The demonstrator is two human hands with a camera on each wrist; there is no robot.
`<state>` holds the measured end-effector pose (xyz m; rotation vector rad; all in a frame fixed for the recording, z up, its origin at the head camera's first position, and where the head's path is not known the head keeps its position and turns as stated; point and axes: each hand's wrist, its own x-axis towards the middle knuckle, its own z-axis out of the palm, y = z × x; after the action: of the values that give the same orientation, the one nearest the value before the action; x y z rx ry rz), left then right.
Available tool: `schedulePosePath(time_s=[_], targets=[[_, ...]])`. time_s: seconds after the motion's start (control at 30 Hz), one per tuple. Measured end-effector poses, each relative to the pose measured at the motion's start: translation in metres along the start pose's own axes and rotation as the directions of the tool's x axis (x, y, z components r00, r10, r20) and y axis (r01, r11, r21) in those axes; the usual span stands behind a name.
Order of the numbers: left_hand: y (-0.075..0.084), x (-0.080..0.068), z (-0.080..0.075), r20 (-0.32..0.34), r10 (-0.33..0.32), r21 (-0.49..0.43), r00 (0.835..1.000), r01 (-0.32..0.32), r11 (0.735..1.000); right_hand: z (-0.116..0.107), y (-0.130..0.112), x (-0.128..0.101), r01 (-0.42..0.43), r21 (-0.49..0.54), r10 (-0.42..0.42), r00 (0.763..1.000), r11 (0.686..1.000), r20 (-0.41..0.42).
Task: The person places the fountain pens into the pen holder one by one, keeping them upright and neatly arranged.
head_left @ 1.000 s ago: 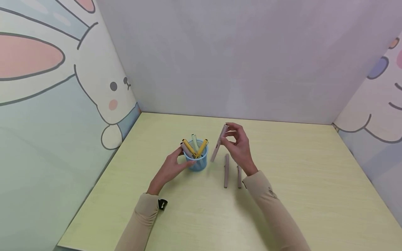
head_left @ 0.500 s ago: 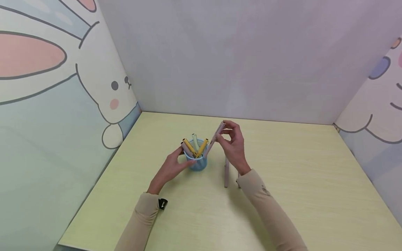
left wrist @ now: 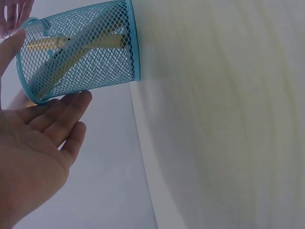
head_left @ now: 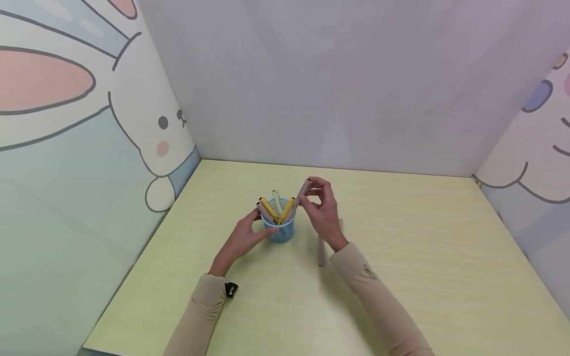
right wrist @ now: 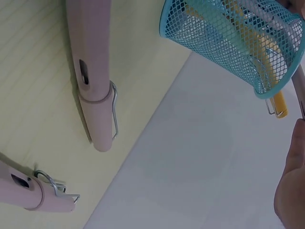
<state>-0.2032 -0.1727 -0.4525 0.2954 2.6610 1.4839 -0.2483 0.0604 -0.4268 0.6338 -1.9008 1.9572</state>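
A blue mesh pen cup (head_left: 280,236) stands upright on the table, holding two yellow pens (head_left: 288,207), a pale green pen (head_left: 276,199) and a pinkish-grey pen (head_left: 264,210). My left hand (head_left: 242,238) holds the cup, thumb at the near rim and fingers along its left side; the left wrist view has those fingers (left wrist: 62,117) against the mesh. Between thumb and fingertips my right hand (head_left: 324,213) pinches another pinkish pen (head_left: 305,188), tilted, its lower end inside the cup's right rim. Two more pinkish clip pens (right wrist: 90,52) lie on the table beneath my right hand.
The pale yellow table (head_left: 427,257) meets a plain grey wall (head_left: 329,99) at the back. Side walls carry cartoon rabbit drawings (head_left: 147,123). A small black item (head_left: 230,289) sits by my left cuff.
My right hand has moved left and brought its pen from beside the cup until the lower end is inside the rim. The left hand stays on the cup.
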Motion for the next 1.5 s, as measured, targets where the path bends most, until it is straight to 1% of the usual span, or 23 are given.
schedulePosePath(time_s=[0.27, 0.4, 0.5, 0.77, 0.9, 1.13, 1.3, 1.5], targets=[[0.0, 0.0, 0.0, 0.005, 0.0, -0.005, 1.0, 0.0, 1.0, -0.002, 0.003, -0.007, -0.02, -0.044, 0.023, 0.997, 0.999, 0.077], [0.001, 0.0, 0.0, 0.003, -0.005, -0.002, 1.0, 0.005, 1.0, -0.003, 0.004, -0.008, -0.014, -0.05, 0.019, 0.995, 0.999, 0.094], [0.001, 0.0, 0.001, 0.004, -0.017, -0.003, 1.0, 0.017, 1.0, -0.005, 0.005, -0.008, -0.013, -0.047, 0.017, 0.996, 0.999, 0.086], [0.0, -0.001, 0.001, 0.009, -0.012, -0.008, 1.0, 0.012, 1.0, -0.019, 0.0, -0.008, -0.084, -0.07, 0.088, 0.994, 0.994, 0.061], [-0.002, 0.0, 0.001, 0.007, -0.006, -0.006, 1.0, 0.006, 1.0, -0.029, -0.003, -0.009, -0.083, -0.066, 0.086, 0.995, 0.994, 0.045], [-0.002, -0.001, 0.0, 0.016, 0.012, -0.017, 1.0, -0.012, 1.0, -0.043, -0.027, -0.011, -0.059, -0.06, 0.061, 0.997, 0.996, 0.038], [-0.003, -0.002, 0.0, 0.019, 0.013, -0.028, 1.0, -0.013, 1.0, -0.055, -0.024, -0.012, -0.053, -0.065, 0.054, 0.998, 0.997, 0.027], [-0.004, -0.001, 0.0, 0.013, 0.023, -0.019, 1.0, -0.022, 1.0, -0.069, -0.025, -0.013, -0.099, -0.08, 0.099, 0.995, 0.992, -0.006]])
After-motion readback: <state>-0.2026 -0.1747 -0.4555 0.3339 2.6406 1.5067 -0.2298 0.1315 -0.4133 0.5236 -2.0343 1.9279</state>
